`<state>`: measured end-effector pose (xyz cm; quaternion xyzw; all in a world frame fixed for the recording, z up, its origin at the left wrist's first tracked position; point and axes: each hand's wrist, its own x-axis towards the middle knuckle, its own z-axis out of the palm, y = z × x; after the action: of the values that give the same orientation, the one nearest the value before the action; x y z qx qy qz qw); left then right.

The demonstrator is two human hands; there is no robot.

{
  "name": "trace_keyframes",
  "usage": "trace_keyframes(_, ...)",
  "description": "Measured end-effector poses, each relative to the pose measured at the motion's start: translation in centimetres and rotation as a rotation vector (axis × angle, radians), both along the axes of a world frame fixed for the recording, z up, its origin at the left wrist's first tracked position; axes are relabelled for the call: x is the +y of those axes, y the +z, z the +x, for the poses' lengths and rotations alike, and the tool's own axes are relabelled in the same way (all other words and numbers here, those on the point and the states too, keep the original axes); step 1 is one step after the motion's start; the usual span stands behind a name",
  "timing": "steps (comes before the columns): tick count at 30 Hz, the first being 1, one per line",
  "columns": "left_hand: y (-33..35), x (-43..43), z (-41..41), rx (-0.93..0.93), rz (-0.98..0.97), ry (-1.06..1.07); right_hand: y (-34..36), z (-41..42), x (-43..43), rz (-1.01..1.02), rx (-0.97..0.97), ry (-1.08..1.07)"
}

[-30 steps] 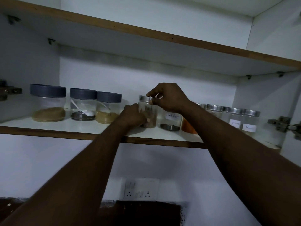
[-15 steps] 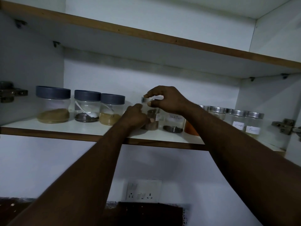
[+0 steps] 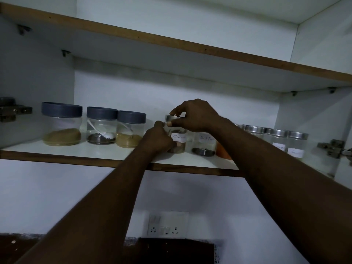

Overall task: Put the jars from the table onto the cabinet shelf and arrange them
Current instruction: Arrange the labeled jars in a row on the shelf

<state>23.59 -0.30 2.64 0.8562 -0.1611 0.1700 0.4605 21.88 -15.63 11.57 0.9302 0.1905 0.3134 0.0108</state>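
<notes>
Arranging step: left hand [image 3: 158,139] grips cinnamon jar [image 3: 178,141], right hand [image 3: 194,115] pinches its lid [image 3: 172,118]; next, square label forward.

Behind the left hand [image 3: 158,139] and the right hand [image 3: 194,116], both forearms [image 3: 106,197] run bare to the edge of view, uncovered skin throughout. A short, trimmed thumbnail [image 3: 169,123] shows on each hand.

The leftmost lid [image 3: 62,109] is slate blue, the shelf [image 3: 95,151] white with brown edging.
</notes>
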Motion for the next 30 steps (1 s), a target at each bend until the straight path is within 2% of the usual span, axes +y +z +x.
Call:
trace_keyframes(7,0.3,-0.1,-0.1,0.066,0.001,-0.010,1.7,0.2,-1.0,0.078,0.193,0.055)
trace_keyframes(12,0.3,-0.1,-0.1,0.060,0.004,-0.021,2.0,0.4,-1.0,0.080,0.251,0.064)
trace_keyframes(30,0.3,-0.4,-0.3,0.057,0.051,-0.035,2.2,-0.3,-0.9,0.054,0.250,0.028)
